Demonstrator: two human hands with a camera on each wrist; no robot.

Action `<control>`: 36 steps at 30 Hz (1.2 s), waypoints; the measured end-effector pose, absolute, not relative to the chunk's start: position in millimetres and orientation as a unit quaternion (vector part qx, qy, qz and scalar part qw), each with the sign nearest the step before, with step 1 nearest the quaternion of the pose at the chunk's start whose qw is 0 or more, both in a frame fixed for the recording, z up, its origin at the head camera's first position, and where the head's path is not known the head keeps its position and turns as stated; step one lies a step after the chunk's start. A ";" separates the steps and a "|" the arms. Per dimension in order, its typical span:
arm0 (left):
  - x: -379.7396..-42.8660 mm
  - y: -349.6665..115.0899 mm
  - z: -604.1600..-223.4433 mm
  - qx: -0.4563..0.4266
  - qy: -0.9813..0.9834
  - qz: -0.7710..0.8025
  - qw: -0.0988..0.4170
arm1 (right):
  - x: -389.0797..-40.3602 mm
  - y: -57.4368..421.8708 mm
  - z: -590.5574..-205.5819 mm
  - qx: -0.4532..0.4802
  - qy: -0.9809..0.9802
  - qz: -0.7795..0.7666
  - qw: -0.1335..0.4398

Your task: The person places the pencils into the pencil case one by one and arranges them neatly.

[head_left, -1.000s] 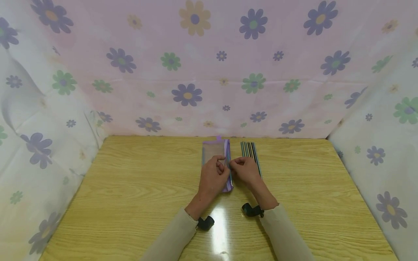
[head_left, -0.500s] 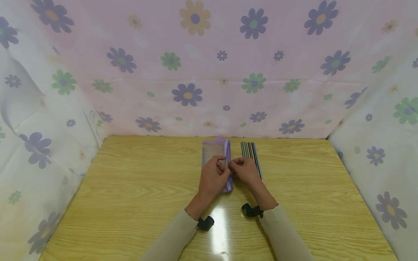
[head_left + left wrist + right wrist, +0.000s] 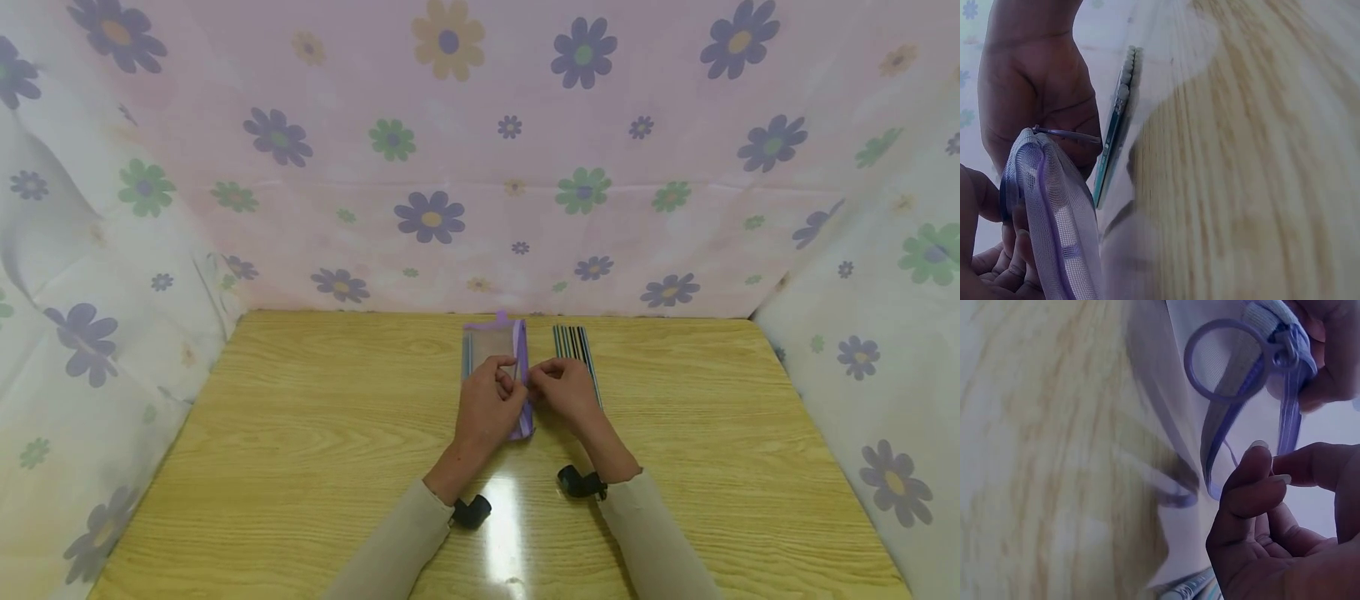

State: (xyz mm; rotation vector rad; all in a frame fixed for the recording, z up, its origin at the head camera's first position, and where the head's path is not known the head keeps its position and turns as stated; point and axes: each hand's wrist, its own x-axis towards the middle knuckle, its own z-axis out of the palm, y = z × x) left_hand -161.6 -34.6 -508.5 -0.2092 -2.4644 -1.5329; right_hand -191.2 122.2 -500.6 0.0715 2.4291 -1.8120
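left hand [image 3: 486, 408] — grips mesh pouch [image 3: 491, 340] | round zip-pull [image 3: 1189, 362] | right hand [image 3: 568, 388] — fingertips bunched, hold unclear

Left hand [image 3: 486, 410] over the purple mesh pouch [image 3: 493, 340], fingers curled. Right hand [image 3: 568, 390] has fingertips at the pouch's right edge. Row of striped sticks [image 3: 572, 342] partly under right hand. Wood-grain surface [image 3: 337, 417], floral cloth [image 3: 465, 158] behind.

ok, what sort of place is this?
Probably a makeshift recording booth: flower-print sheets rise behind and on both sides of a wood-grain table, and the person wears small black devices at both wrists. What lies beyond the sheets isn't visible.
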 end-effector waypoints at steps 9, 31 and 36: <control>-162.3 -34.8 -505.4 -0.072 -0.840 -0.524 0.118 | -193.4 134.3 -494.8 0.023 0.858 -0.512 0.006; -162.2 -34.9 -503.6 -0.077 -0.835 -0.533 0.116 | -201.4 169.7 -485.7 0.034 0.903 -0.427 -0.048; -162.6 -35.5 -506.1 -0.081 -0.835 -0.533 0.111 | -200.5 176.9 -486.2 0.035 0.906 -0.416 -0.063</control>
